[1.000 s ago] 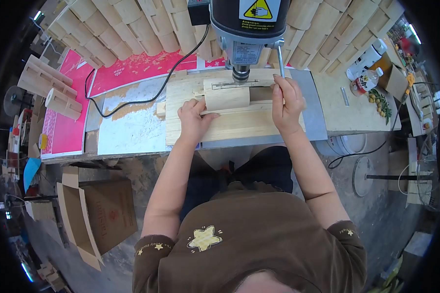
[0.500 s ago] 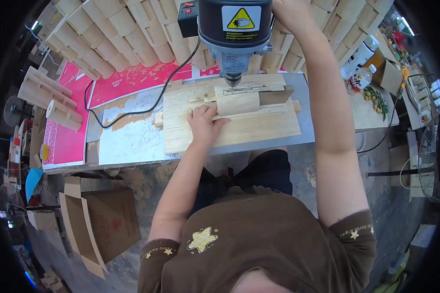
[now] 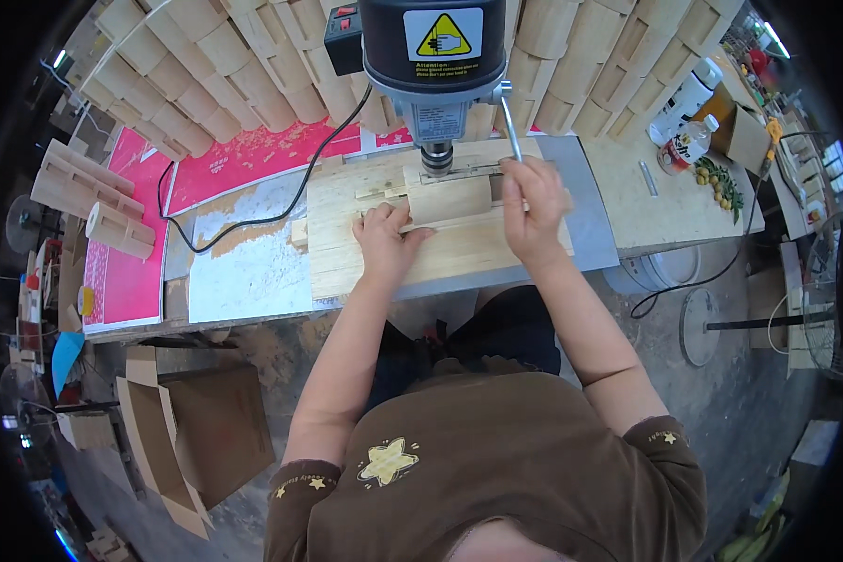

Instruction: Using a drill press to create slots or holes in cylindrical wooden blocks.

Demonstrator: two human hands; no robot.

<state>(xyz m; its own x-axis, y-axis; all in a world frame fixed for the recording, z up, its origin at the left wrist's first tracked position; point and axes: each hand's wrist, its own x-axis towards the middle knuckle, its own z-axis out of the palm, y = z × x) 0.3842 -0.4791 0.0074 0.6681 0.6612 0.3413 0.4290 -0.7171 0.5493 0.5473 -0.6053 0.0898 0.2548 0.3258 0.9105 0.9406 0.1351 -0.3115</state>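
Observation:
A dark drill press [image 3: 431,80] stands at the far middle of the table, its chuck [image 3: 436,157] low over a pale, rounded wooden piece [image 3: 450,199]. That piece lies in a jig on a flat wooden board [image 3: 347,270]. My left hand [image 3: 385,245] grips the left end of the piece, fingers over its edge and thumb along the near side. In my right hand [image 3: 536,211] is the drill press lever [image 3: 511,129], its fingers closed round the lower end. The drill tip is hidden at the piece.
Stacked rounded wooden pieces [image 3: 187,56] line the back, with a few more [image 3: 122,231] standing at the left. A black cable [image 3: 300,192] crosses the table. A plastic bottle [image 3: 684,145] and fruit on stems [image 3: 719,190] lie right. An open cardboard box [image 3: 215,421] sits on the floor.
My right hand has come down and toward me from the top of the drill press, pulling the lever down. The chuck is lower. My left hand stays on the wooden piece.

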